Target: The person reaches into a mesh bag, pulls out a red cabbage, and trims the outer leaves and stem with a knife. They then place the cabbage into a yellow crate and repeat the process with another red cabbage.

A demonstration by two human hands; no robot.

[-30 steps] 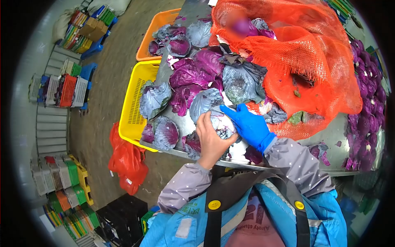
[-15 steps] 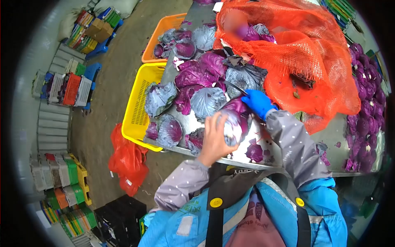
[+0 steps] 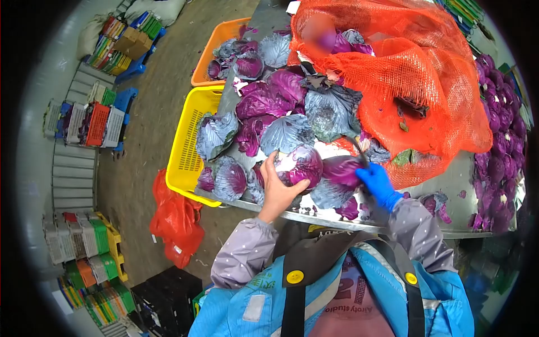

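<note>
My bare left hand (image 3: 278, 191) is wrapped round a red cabbage (image 3: 303, 164) at the front of the metal table, thumb and fingers spread over its near side. In my blue-gloved right hand (image 3: 379, 183) is a knife (image 3: 359, 149), its dark curved blade pointing away from me. A loose purple outer leaf (image 3: 342, 169) stands out between the cabbage and the glove, its right end at the gloved fingers. Close behind the cabbage lie a grey-purple leaf (image 3: 287, 133) and a large bluish leaf (image 3: 333, 114). Smaller purple scraps (image 3: 348, 209) are near the table edge.
A yellow crate (image 3: 193, 124) and an orange crate (image 3: 212, 49) stand along the table's left side. Red mesh sacking (image 3: 443, 95) covers the back right, with many stacked cabbages (image 3: 499, 146) beyond it. A red bag (image 3: 177, 222) lies on the floor.
My right hand with the knife has moved right and toward me. The cabbage has turned in my left hand, and an outer leaf now spreads out to its right.
</note>
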